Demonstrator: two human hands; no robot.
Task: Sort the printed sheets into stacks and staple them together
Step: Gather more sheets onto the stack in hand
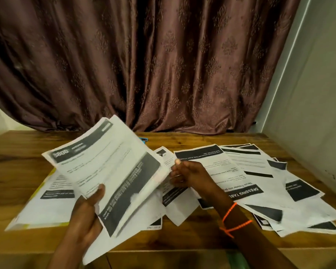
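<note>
The left hand (pixel 85 212) grips the raised sheaf (pixel 109 171); the right hand (pixel 188 174), fingers seemingly loose, touches its edge.

A wooden table (pixel 182 243) with a warm brown grain fills the lower part of the view. Behind its far edge hangs a heavy mauve-brown curtain (pixel 144 61) with a woven floral pattern, falling in deep folds down to the tabletop. Right of the curtain stands a pale grey-white wall (pixel 318 113), meeting the table's right side. The light is dim and warm.
</note>
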